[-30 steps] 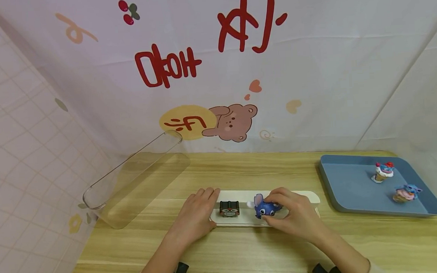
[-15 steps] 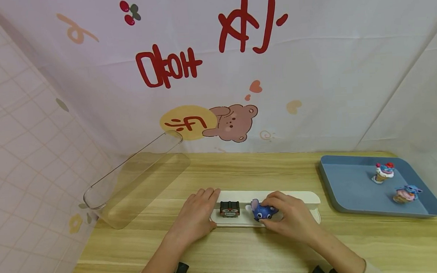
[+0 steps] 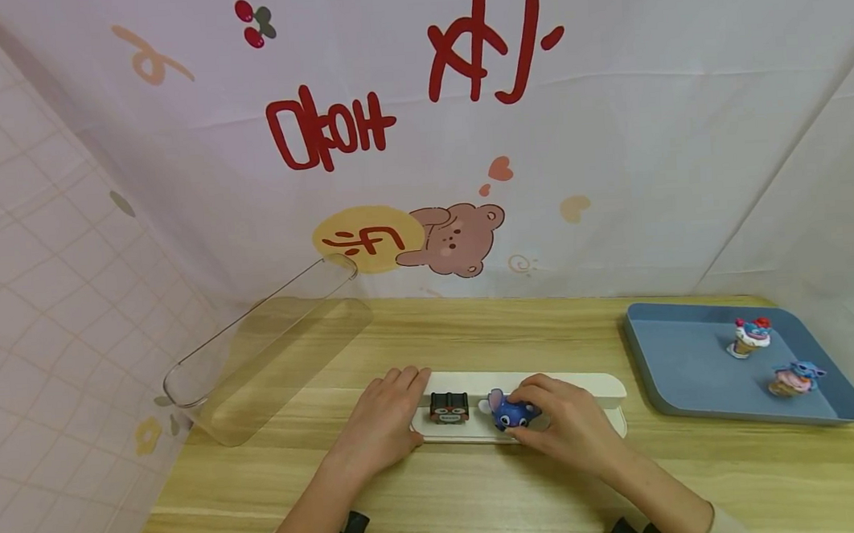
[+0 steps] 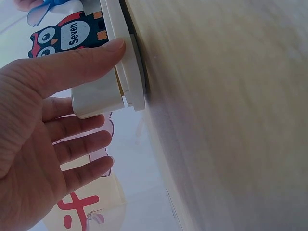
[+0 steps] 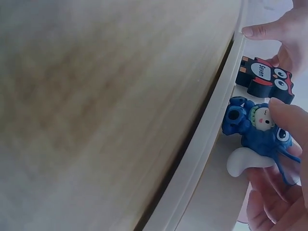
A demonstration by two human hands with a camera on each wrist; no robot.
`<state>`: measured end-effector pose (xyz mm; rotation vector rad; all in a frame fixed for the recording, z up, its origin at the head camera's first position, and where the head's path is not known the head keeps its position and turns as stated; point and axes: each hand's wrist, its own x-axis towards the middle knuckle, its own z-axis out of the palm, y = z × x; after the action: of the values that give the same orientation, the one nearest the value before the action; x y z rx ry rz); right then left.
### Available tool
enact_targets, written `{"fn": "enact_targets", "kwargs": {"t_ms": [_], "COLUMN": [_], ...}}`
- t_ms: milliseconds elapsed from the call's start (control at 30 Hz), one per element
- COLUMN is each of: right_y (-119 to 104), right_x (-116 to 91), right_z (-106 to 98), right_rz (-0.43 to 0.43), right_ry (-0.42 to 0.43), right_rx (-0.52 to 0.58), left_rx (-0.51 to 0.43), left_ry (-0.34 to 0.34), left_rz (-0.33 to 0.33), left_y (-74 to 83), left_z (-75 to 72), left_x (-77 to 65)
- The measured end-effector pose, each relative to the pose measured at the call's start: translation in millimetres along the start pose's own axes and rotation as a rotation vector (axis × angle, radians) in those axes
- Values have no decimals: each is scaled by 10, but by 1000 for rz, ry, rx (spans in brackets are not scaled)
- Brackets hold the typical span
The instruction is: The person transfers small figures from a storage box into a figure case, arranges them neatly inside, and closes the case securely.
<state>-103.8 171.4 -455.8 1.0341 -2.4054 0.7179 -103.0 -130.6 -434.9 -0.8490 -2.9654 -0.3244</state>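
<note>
My left hand (image 3: 380,420) grips the left end of a long white stepped base (image 3: 600,386). In the left wrist view its thumb (image 4: 91,61) lies along the base's edge, with the other fingers behind. On the base's lower step stands a black-and-red owl figure (image 5: 265,79) with "Seven" on its belly. My right hand (image 3: 573,420) pinches a big-eared blue figurine (image 3: 509,413) just right of the owl. In the right wrist view the blue figurine (image 5: 262,134) shows a small pale face on its front and a white rounded piece by it. Whether its feet touch the step I cannot tell.
A clear plastic cover (image 3: 258,364) leans on its side at the left, near the wall cloth. At the right lies a blue-grey tray (image 3: 682,366) with an ice-cream-cone figurine (image 3: 749,336) and a blue-and-pink figurine (image 3: 795,378). A printed cloth (image 3: 633,191) closes off the back.
My right hand has shifted slightly left with the blue figurine, bringing it closer to the owl; it has barely moved in the last half second. My left hand stays on the base's end.
</note>
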Motion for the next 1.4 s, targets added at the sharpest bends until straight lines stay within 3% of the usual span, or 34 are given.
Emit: {"fn": "enact_targets", "kwargs": {"t_ms": [367, 867, 1067, 1400], "right_y": [-28, -26, 13, 100], "right_x": [28, 28, 52, 100], "right_z": [-48, -115, -308, -768], "right_rz": [76, 68, 36, 90], "right_ry": [-67, -81, -7, 60], "right_rx": [17, -19, -37, -42], "left_rx": [-22, -22, -22, -16], "left_ry": [-19, -8, -5, -3], "left_rz": [-18, -10, -5, -6], "left_y": [2, 9, 14, 19], "left_z": [-16, -3, 0, -7], "left_x": [4, 8, 9, -4]}}
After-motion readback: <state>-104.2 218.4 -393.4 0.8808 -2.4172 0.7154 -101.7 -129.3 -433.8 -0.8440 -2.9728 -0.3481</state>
